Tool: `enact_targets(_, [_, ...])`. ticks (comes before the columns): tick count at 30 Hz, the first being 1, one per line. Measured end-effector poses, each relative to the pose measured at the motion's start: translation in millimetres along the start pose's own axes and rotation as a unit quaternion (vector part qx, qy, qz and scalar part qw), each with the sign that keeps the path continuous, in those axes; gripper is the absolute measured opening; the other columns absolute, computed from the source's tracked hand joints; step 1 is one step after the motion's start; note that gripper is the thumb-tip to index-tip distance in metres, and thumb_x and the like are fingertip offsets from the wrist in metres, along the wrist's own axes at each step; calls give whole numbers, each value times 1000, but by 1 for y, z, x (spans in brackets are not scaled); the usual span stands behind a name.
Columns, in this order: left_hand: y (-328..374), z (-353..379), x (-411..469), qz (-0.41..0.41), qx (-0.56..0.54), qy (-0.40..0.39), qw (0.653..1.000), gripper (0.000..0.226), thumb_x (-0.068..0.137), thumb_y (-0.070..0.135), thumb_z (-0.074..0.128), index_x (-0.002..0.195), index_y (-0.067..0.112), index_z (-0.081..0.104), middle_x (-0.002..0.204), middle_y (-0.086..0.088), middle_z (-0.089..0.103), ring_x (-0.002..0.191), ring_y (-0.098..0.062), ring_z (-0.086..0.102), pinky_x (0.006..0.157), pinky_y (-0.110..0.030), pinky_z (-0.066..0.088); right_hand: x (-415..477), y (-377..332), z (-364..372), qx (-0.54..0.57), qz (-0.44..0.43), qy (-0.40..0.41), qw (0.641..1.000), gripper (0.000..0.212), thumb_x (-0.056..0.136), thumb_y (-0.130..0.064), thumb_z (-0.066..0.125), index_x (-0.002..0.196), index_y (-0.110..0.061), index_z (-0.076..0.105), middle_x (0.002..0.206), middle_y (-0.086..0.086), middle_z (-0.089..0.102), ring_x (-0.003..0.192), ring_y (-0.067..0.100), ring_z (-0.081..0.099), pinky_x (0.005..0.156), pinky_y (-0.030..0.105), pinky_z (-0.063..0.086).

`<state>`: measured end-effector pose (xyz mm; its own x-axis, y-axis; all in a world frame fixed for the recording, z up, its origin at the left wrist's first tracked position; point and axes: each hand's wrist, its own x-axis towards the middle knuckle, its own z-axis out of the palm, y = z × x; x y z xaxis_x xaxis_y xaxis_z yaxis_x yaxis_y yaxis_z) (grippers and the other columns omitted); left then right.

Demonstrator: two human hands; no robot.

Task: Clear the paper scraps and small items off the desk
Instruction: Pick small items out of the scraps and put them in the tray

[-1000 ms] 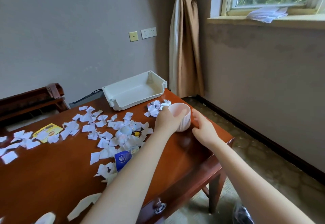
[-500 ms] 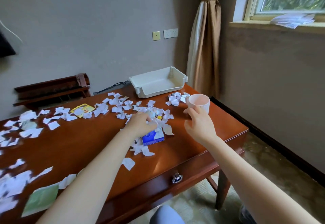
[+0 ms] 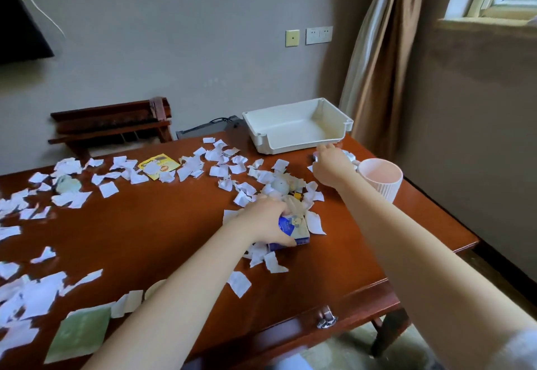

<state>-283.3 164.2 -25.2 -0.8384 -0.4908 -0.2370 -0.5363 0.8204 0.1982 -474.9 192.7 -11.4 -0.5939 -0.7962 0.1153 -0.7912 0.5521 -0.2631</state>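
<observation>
two hands: left (image 3: 263, 220) apparently grips packet (image 3: 293, 228), right (image 3: 329, 163) outstretched

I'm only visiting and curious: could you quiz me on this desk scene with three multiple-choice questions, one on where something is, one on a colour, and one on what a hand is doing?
1. Where does the white tray stand?
A. At the far edge of the desk, near the curtain
B. On the floor
C. On the windowsill

2. What colour is the ribbed cup?
A. Green
B. Pink
C. Black

3. What is the left hand doing?
A. Hanging beside the desk
B. Lifting the cup
C. Gripping the blue packet

Answers:
1 A: the tray sits on the desktop's back edge, with the curtain just behind it.
2 B: its wall and inside look pale pink.
3 C: fingers and thumb curl round the packet among the paper scraps.
</observation>
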Motion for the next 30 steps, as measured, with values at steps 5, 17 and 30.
enact_targets(5, [-7, -30, 4, -27, -53, 41, 997, 35, 82, 37, 68, 77, 13, 43, 82, 1, 39, 85, -11, 46, 59, -9, 37, 42, 2, 4, -16, 69, -12, 997, 35, 91, -14, 39, 123, -6, 50, 126, 16, 54, 114, 35, 52, 92, 42, 43])
enact_targets(17, [-51, -56, 22, -56, -97, 157, 981, 48, 71, 46, 73, 101, 18, 48, 103, 2, 49, 97, -13, 44, 78, -31, 46, 55, 2, 19, -66, 78, -88, 991, 41, 92, -29, 54, 130, -13, 51, 122, 12, 54, 108, 28, 51, 77, 30, 43])
enact_targets(30, [-51, -66, -7, -117, -177, 201, 956, 58, 77, 39, 72, 116, 15, 36, 112, -6, 52, 90, -13, 50, 62, -26, 47, 14, -14, 1, 176, -19, 69, 982, 22, 80, -8, 62, 102, -9, 59, 95, 8, 65, 79, 20, 53, 64, 28, 42])
